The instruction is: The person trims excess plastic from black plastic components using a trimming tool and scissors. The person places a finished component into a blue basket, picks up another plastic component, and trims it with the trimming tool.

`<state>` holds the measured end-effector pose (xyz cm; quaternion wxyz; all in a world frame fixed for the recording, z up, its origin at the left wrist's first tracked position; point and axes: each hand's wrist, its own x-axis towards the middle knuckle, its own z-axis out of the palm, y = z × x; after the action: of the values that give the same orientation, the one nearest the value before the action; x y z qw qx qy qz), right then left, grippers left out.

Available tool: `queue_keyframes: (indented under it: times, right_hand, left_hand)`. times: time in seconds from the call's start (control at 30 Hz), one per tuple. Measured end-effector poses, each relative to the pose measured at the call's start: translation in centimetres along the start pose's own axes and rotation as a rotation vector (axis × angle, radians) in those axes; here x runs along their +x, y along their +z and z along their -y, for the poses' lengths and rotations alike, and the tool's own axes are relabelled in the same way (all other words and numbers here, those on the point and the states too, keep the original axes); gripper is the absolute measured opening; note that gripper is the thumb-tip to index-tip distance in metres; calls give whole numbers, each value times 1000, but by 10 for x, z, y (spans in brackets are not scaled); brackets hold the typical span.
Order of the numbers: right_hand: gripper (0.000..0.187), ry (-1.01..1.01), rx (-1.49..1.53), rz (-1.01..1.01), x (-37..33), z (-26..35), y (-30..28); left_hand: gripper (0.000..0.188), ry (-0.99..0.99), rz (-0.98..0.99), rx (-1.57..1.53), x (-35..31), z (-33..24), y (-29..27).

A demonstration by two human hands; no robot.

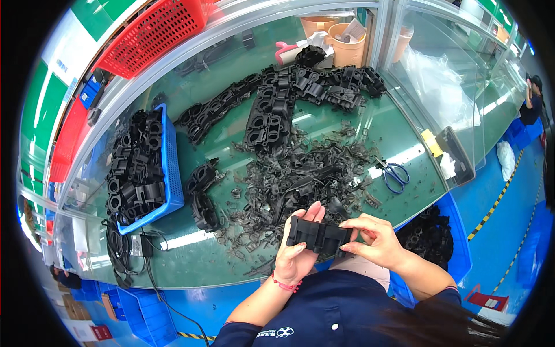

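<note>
Between my two hands is a black moulded plastic part (319, 236), held just above the near edge of the green table (208, 263). My left hand (293, 254) supports it from the left and below, with the thumb over its front. At its right end, my right hand (370, 237) pinches the part between thumb and fingers. Beyond it lies a heap of black plastic scraps (300, 173). Farther back, rows of black ring-shaped parts (270, 118) are stacked. Blue-handled scissors (395, 177) rest to the right of the scraps.
A blue basket (173, 173) full of black parts stands at the left, near a power adapter (140, 246) and cables. Tan buckets (348, 46) stand at the back. On the right, a dark tray (455, 153) sits at the table's edge, above a blue bin (459, 231) of black parts.
</note>
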<state>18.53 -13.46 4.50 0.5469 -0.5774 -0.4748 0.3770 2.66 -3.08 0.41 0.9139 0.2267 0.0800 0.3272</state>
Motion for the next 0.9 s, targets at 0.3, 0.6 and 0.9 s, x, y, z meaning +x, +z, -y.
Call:
queue_keyframes:
  times: [0.3,0.6,0.9]
  right_hand:
    - [37,57,-18,-41,4,-3,-3]
    - [21,108,169,-66,5,-7,0]
    - [21,-57,71,-24,0,-5,9]
  left_hand:
    - [71,-89,4,-10,0,3,-6]
    - [75,-136,-5,-118,4,-1,-4]
    - [64,-77,-41,-224,6,-4,-8]
